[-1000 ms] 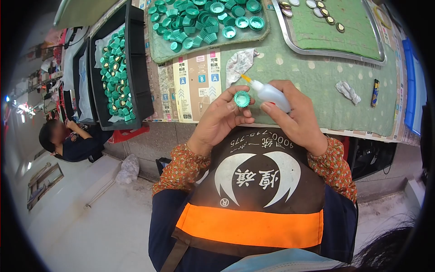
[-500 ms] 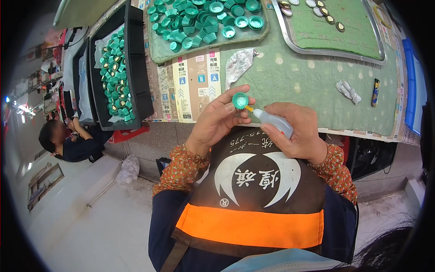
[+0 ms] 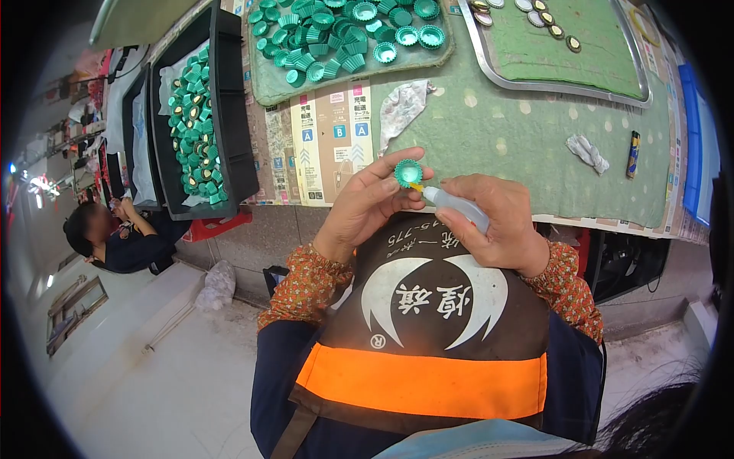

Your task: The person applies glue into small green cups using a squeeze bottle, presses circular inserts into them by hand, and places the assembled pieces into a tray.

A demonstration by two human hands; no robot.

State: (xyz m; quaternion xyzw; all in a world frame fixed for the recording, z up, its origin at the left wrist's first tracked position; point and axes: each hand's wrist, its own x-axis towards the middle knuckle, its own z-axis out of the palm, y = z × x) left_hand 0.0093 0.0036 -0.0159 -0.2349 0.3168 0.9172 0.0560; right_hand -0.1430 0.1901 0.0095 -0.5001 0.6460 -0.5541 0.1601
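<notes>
Between the fingers of my left hand (image 3: 365,195) is a small green fluted cup (image 3: 408,173), its hollow side facing me. My right hand (image 3: 497,218) is closed around a translucent squeeze bottle (image 3: 459,206) with a thin yellow nozzle (image 3: 416,187). The nozzle's tip is at the lower rim of the cup; whether it touches I cannot tell. Both hands are above the near edge of the table, in front of my brown apron (image 3: 428,306).
Many green cups lie on a lined tray (image 3: 275,96) at the back. A metal-rimmed tray (image 3: 566,90) holds round pieces. Left stands a black bin (image 3: 237,115) of green cups. Cloths (image 3: 405,107) and a lighter (image 3: 634,155) lie on the table. A person (image 3: 126,233) sits far left.
The cup has shifted slightly right and down in my left fingers. The bottle's nozzle has moved a little left and down, to the cup's lower rim.
</notes>
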